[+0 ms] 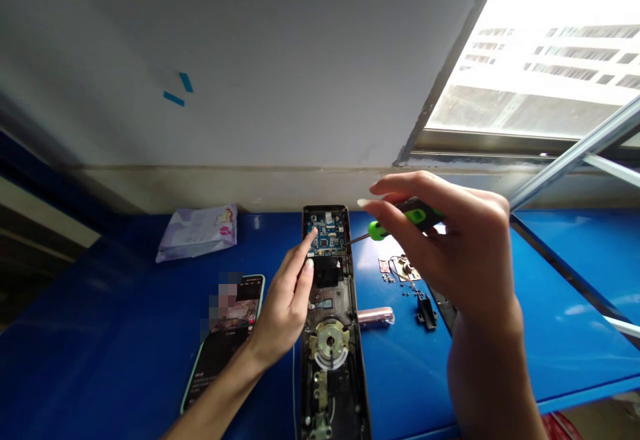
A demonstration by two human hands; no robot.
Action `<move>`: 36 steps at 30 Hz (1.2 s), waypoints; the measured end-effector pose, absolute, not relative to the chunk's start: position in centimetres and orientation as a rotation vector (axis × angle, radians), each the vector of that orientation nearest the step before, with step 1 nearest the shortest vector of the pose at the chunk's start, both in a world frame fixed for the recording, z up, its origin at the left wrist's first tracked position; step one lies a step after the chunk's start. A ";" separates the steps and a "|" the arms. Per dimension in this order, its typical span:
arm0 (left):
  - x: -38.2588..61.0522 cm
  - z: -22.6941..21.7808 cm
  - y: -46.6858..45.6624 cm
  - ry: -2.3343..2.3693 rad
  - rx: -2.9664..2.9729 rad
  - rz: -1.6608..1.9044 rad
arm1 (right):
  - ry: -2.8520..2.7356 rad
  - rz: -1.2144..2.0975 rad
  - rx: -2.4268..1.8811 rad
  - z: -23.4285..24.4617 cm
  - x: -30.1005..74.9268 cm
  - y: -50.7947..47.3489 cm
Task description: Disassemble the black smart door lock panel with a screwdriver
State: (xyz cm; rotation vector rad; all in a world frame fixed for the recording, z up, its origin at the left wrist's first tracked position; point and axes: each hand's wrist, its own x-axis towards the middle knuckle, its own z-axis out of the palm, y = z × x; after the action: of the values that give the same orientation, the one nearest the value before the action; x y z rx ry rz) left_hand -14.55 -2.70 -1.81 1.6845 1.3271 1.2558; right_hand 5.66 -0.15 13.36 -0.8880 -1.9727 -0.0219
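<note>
My right hand point(463, 243) is closed around a screwdriver point(379, 230) with a black and green handle. Its thin shaft slants down to the left, and the tip meets the right edge of a blue circuit board point(330, 230). That board sits in the far end of a long, narrow black casing point(361, 360), which looks like an opened door lock. My left hand point(285, 313) lies against the casing's left side, index finger stretched onto the board and thumb just below it. Nearer to me in the casing is a round metal mechanism point(330, 341).
Right of the casing lie a pinkish cylinder point(377, 317), several small screws point(387, 279), a small board with wires point(407, 268) and a black plastic bracket point(427, 312). On the left are a phone point(225, 353) and a wrapped packet point(200, 232). A metal frame point(575, 150) stands at right.
</note>
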 end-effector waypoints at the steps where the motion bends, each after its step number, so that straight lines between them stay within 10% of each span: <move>1: -14.5 -1.8 -2.8 1.335 1.677 1.263 | -1.999 -0.004 -0.872 13.4 5.8 -0.2; 36: -14.2 -2.0 -2.9 1.360 1.677 1.303 | -2.038 -0.038 -0.815 13.3 6.0 -0.5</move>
State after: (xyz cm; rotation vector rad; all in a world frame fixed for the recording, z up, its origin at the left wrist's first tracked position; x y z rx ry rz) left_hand -14.23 -2.88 -2.02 1.6775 1.3599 1.3034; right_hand 5.97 -0.47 13.27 -0.8151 -2.0385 -0.0379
